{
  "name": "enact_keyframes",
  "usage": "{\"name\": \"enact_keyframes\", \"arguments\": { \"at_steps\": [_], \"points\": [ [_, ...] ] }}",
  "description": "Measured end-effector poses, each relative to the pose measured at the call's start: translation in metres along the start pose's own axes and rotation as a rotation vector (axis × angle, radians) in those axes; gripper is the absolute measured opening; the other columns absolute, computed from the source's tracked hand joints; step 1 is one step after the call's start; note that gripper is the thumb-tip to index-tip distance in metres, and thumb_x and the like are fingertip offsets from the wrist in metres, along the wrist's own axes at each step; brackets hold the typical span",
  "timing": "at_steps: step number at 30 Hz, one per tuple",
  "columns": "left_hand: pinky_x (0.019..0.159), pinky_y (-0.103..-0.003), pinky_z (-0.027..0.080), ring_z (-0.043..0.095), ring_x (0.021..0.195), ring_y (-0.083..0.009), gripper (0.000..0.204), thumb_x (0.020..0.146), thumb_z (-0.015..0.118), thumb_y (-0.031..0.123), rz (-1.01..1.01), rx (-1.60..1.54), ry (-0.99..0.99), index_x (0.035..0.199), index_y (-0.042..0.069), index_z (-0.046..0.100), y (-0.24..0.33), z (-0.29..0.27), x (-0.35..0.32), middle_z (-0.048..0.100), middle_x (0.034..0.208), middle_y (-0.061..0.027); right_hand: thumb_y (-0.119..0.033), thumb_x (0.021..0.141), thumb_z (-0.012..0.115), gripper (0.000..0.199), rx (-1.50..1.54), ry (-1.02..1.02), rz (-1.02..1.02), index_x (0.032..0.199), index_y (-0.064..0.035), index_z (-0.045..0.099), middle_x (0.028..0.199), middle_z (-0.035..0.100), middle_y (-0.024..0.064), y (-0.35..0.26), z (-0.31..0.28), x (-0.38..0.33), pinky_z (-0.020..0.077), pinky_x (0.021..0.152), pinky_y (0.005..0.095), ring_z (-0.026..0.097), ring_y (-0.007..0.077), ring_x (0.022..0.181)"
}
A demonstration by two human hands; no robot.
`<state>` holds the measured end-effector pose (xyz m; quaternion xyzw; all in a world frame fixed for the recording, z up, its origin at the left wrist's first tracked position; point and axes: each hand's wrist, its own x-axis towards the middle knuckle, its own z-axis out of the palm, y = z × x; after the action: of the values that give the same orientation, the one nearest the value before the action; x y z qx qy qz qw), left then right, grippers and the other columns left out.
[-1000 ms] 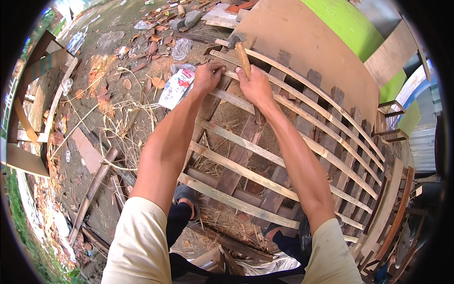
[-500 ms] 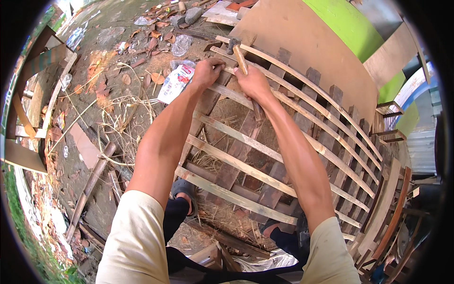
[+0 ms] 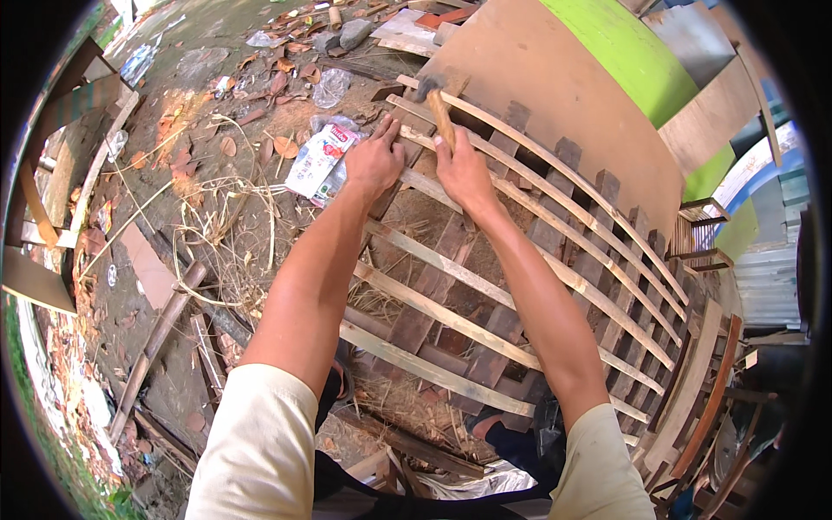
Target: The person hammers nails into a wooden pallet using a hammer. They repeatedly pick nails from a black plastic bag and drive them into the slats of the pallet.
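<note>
Right hand is gripping a wooden-handled hammer tight; left hand is pressing flat, open, on the pale slatted frame.

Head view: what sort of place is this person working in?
Most likely an outdoor yard used for rough woodwork. Bare dirt ground is strewn with dry leaves and litter, a slatted wooden frame lies flat, and the right hand grips a hammer.
</note>
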<state>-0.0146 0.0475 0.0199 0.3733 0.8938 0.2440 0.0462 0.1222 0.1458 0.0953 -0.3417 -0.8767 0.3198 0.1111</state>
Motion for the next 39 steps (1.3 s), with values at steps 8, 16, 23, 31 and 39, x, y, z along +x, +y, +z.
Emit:
{"name": "enact_keyframes", "arguments": {
  "at_steps": [8, 16, 23, 31, 39],
  "points": [
    [0.094, -0.045, 0.054, 0.068, 0.108, -0.0318, 0.053, 0.094, 0.045, 0.032, -0.024, -0.007, 0.013, 0.145, 0.023, 0.053, -0.009, -0.003, 0.001, 0.044, 0.155, 0.0047, -0.032, 0.103, 0.049, 0.03, 0.202, 0.14, -0.019, 0.113, -0.0029, 0.052, 0.083, 0.067, 0.0299, -0.041, -0.03, -0.006, 0.0496, 0.073, 0.0558, 0.066, 0.0497, 0.084],
    [0.094, -0.045, 0.054, 0.068, 0.108, -0.0317, 0.052, 0.094, 0.045, 0.031, -0.024, -0.001, 0.01, 0.145, 0.023, 0.053, -0.011, -0.005, 0.001, 0.046, 0.154, 0.0034, -0.033, 0.104, 0.047, 0.032, 0.096, 0.107, -0.016, 0.111, -0.002, 0.051, 0.087, 0.069, 0.028, -0.032, -0.021, 0.008, 0.0514, 0.071, 0.0542, 0.067, 0.0499, 0.083],
    [0.094, -0.045, 0.054, 0.068, 0.107, -0.0322, 0.051, 0.094, 0.044, 0.03, -0.006, -0.033, 0.017, 0.144, 0.023, 0.054, -0.006, 0.002, 0.0, 0.047, 0.153, 0.0035, -0.033, 0.102, 0.049, 0.036, -0.134, -0.097, -0.062, 0.115, 0.0004, 0.052, 0.086, 0.067, 0.0332, 0.01, 0.016, 0.011, 0.0525, 0.076, 0.0572, 0.067, 0.0507, 0.085],
    [0.093, -0.047, 0.054, 0.069, 0.106, -0.0328, 0.05, 0.095, 0.043, 0.031, -0.005, -0.035, 0.006, 0.144, 0.025, 0.053, -0.001, -0.001, 0.001, 0.046, 0.153, 0.0046, -0.037, 0.105, 0.048, 0.037, 0.125, 0.145, -0.009, 0.102, -0.0007, 0.055, 0.076, 0.066, 0.0215, -0.017, -0.003, 0.002, 0.0515, 0.066, 0.0467, 0.067, 0.0392, 0.07],
    [0.092, -0.046, 0.055, 0.069, 0.104, -0.033, 0.05, 0.095, 0.044, 0.03, -0.016, -0.006, 0.006, 0.144, 0.026, 0.053, -0.009, -0.001, 0.003, 0.047, 0.153, 0.0064, -0.037, 0.105, 0.046, 0.041, 0.164, 0.199, 0.031, 0.095, 0.002, 0.053, 0.076, 0.066, 0.0241, -0.056, -0.029, -0.003, 0.0521, 0.067, 0.0482, 0.069, 0.0382, 0.075]
  ]
}}
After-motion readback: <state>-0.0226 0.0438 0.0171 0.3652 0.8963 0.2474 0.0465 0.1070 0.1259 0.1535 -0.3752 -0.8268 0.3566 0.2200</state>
